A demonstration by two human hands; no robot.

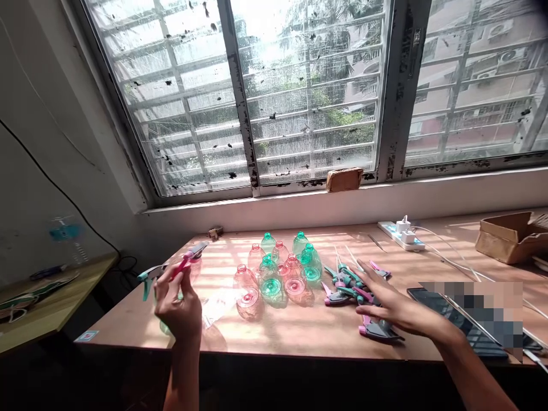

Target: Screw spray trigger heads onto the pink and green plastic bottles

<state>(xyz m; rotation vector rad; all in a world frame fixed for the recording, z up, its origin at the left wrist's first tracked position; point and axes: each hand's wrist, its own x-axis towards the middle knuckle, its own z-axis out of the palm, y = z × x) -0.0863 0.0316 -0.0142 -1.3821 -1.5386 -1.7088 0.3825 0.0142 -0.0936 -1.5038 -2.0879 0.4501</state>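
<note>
My left hand [178, 305] is raised at the table's left, its fingers closed on a pink and grey trigger spray head [188, 258]. Left of those fingers juts a green and dark spray head [146, 279]; whether the hand holds it too I cannot tell. Partly hidden behind this hand are a pink bottle [194, 269] and a green bottle [165, 327]. My right hand [387, 302] has its fingers apart over a pile of pink, green and grey spray heads [349, 288]. Between the hands stand several clear green bottles [270, 279] and pink bottles [246, 288], upright and without caps.
On the right lie a dark tablet [458, 319], white cables and a power strip [400, 235]. An open cardboard box [500, 237] sits beyond them. A barred window [308, 103] rises behind the table, with a brown block [344, 180] on its sill.
</note>
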